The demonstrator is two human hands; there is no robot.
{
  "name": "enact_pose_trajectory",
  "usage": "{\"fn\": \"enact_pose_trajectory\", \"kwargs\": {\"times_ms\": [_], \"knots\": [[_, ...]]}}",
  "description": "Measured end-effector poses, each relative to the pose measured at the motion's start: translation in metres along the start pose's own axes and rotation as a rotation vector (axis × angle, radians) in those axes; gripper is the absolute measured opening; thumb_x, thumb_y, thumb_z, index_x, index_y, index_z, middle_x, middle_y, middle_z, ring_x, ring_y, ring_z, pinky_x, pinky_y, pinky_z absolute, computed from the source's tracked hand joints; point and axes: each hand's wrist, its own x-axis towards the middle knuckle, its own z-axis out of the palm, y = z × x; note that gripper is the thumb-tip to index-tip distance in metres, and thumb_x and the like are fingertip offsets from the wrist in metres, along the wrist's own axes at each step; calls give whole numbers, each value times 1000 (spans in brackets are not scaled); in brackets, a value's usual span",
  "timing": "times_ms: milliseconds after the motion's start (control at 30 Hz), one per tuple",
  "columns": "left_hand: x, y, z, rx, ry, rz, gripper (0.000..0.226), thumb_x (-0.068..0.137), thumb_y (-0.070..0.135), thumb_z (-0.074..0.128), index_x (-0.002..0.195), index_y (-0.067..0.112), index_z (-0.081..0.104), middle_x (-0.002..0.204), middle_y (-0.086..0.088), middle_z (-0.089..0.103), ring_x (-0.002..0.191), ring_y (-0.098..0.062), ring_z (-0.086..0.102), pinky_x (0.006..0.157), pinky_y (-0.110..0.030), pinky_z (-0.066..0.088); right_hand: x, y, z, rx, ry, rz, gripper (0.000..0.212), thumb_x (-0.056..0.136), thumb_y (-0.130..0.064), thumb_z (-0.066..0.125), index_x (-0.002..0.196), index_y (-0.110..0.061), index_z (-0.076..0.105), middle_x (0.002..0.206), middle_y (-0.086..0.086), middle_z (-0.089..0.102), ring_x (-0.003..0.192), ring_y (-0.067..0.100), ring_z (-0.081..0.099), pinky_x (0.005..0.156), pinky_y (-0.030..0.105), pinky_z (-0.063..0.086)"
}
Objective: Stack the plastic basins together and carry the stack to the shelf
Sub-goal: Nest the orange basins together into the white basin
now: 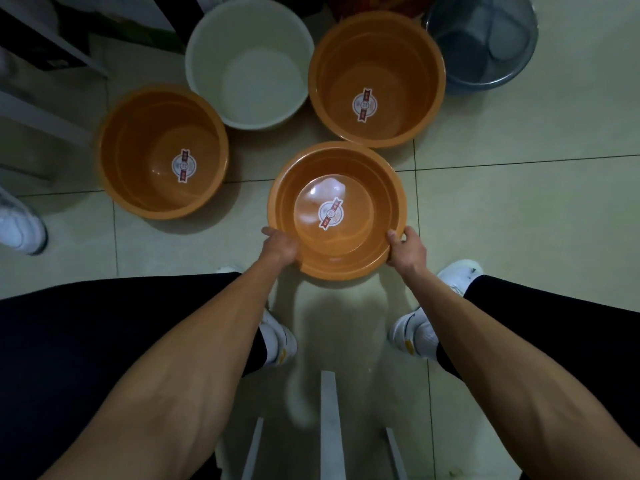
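Both my hands grip the near rim of an orange plastic basin (349,251) with a round label inside. My left hand (278,247) holds the rim's lower left and my right hand (407,251) its lower right. Whether it rests on the tiled floor or is just lifted I cannot tell. Two more orange basins stand on the floor, one at the left (138,188) and one at the back right (408,98). A white basin (214,64) sits between them at the back. A translucent blue-grey basin (485,77) stands at the far right.
A white metal shelf frame (41,119) runs along the left edge. Another person's white shoe (20,226) stands at the left. My own white shoes (277,341) flank a white slatted frame (327,427) below me. A dark box (104,26) lies at the back left.
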Motion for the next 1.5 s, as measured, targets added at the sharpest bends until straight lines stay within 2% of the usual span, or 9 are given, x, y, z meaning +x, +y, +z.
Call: {"fn": "enact_pose_trajectory", "kwargs": {"times_ms": [133, 267, 400, 533, 667, 767, 1000, 1267, 1500], "knots": [[14, -8, -4, 13, -2, 31, 86, 96, 49, 54, 156, 5, 11, 137, -17, 58, 118, -33, 62, 102, -47, 52, 12, -20, 0, -47, 60, -19, 52, 99, -43, 57, 144, -18, 51, 132, 16, 66, 120, 37, 66, 103, 57, 54], [16, -10, -1, -52, 45, -10, 75, 101, 39, 54, 156, 10, 12, 123, -16, 65, 105, -31, 68, 86, -41, 57, 36, -75, -5, 218, 262, 14, 59, 99, -40, 60, 149, -13, 43, 137, 10, 60, 123, 26, 58, 110, 44, 47], [20, -11, 1, -68, 63, -22, 72, 103, 35, 53, 157, 11, 13, 127, -17, 63, 109, -33, 67, 90, -42, 57, 73, -139, -12, 505, 193, 106, 54, 97, -52, 61, 132, -10, 65, 118, 5, 71, 107, 24, 65, 100, 41, 51], [21, -15, -2, -129, 70, -57, 52, 95, 32, 61, 138, 14, 38, 122, -16, 62, 105, -33, 66, 92, -48, 58, 109, -169, -14, 680, 27, 183, 47, 91, -48, 73, 124, -15, 68, 111, 5, 76, 84, 22, 68, 75, 39, 57], [17, -17, -4, -275, -55, -42, 36, 81, 13, 68, 114, 18, 54, 101, -12, 70, 82, -29, 72, 69, -45, 65, 125, -171, -18, 692, 36, 247, 37, 87, -29, 79, 120, -18, 65, 108, 8, 77, 86, 22, 74, 76, 37, 64], [5, -6, -12, -458, -61, -36, 29, 73, 4, 58, 96, 21, 64, 81, -13, 71, 62, -26, 66, 54, -32, 55, 118, -170, -30, 631, 73, 233, 9, 96, -21, 69, 102, -18, 63, 94, 5, 72, 70, 15, 67, 53, 23, 54], [-24, -24, -40, -452, 380, 103, 30, 62, 17, 56, 88, 14, 71, 80, -1, 70, 82, -29, 64, 69, -33, 46, 110, -125, -65, 531, -13, 261, 18, 98, -18, 64, 82, -15, 56, 67, 6, 53, 31, 7, 42, 28, 16, 30], [-29, -31, -53, -385, 594, 23, 32, 83, 13, 52, 108, 14, 72, 100, -16, 71, 90, -37, 62, 82, -40, 47, 102, -93, -66, 649, 114, 318, 18, 98, -6, 60, 84, -14, 54, 72, 7, 54, 42, 11, 47, 30, 15, 32], [-36, -14, -51, -643, 595, 10, 49, 73, 17, 50, 118, 11, 69, 108, -15, 69, 101, -39, 62, 94, -46, 50, 85, -77, -48, 519, 106, 301, 6, 94, -7, 64, 95, -11, 60, 74, 8, 57, 54, 15, 47, 33, 19, 38]]}}
